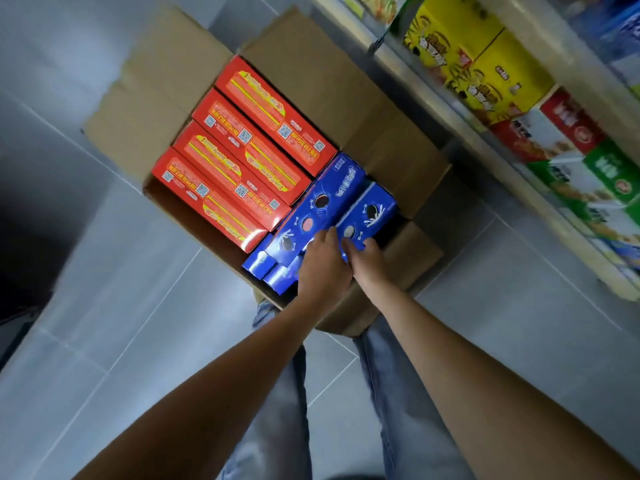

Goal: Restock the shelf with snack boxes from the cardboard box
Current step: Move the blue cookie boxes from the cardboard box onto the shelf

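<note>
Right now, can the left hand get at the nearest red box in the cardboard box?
Probably yes. The left hand touches the blue boxes just beside the nearest red box, whose top lies uncovered; nothing stands between them.

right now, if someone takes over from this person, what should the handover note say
Left hand: lies over the near end of the left raised blue box; its fingers are hidden, so the grip is unclear.
Right hand: fingers curled round the near end of the right raised blue box.
Cardboard box: open on the floor, holding four red boxes in a row and lower blue boxes.
Shelf: to the right, already holding yellow packs.
Done: nothing out of the box that shows.
Left: lift the blue boxes out, shelve them, then the rest.
</note>
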The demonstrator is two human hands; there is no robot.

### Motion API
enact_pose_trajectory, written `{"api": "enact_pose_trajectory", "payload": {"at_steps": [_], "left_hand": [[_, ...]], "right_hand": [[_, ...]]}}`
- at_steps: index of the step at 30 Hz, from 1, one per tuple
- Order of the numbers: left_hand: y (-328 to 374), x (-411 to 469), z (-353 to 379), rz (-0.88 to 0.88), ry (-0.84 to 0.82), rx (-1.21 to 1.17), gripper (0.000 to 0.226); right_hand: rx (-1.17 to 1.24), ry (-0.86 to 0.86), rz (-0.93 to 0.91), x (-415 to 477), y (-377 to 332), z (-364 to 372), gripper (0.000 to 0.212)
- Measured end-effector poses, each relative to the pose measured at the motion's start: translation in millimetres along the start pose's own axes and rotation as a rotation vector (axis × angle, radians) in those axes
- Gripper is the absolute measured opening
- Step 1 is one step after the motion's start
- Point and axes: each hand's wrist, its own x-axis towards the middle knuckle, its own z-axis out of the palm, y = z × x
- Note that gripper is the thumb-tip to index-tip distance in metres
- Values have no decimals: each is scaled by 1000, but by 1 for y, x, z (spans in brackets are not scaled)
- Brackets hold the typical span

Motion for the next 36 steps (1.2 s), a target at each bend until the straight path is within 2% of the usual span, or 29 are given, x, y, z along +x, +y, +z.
{"api": "enact_pose_trajectory", "payload": {"at_steps": [3,5,7,9,13,18,22,26,29,30,33,34,36], "left_hand": [[-5,12,0,-14,-31,-96,38],[-10,21,-5,-3,-168,-101,43],[-14,27,-11,-52,-310,-105,56],[-17,30,-11,-106,-347,-115,61],[-10,21,-16,-158,-236,-206,58],[16,0,-40,-126,-172,-181,53],[49,-16,-74,6,-166,-117,53],[100,-49,-124,180,-70,-119,41],[135,-70,-160,292,27,-182,33],[148,-77,-174,294,40,-167,38],[180,-102,-217,344,64,-132,71],[194,-116,-233,386,41,-149,75],[219,-140,-260,442,13,-167,69]], "right_hand": [[37,24,53,4,4,-5,66],[22,59,101,7,6,-12,71],[6,91,114,10,10,-20,61],[-8,97,110,10,11,-26,49],[-20,78,72,2,7,-40,41],[-17,111,-15,-32,-17,-72,28],[5,133,-50,-69,-50,-98,32],[35,110,-151,-126,-94,-128,20],[-55,114,-253,-173,-128,-148,10],[-71,117,-289,-191,-140,-155,11],[-100,130,-396,-234,-171,-174,14],[-104,135,-439,-255,-182,-182,18],[-127,126,-493,-288,-202,-195,32]]}}
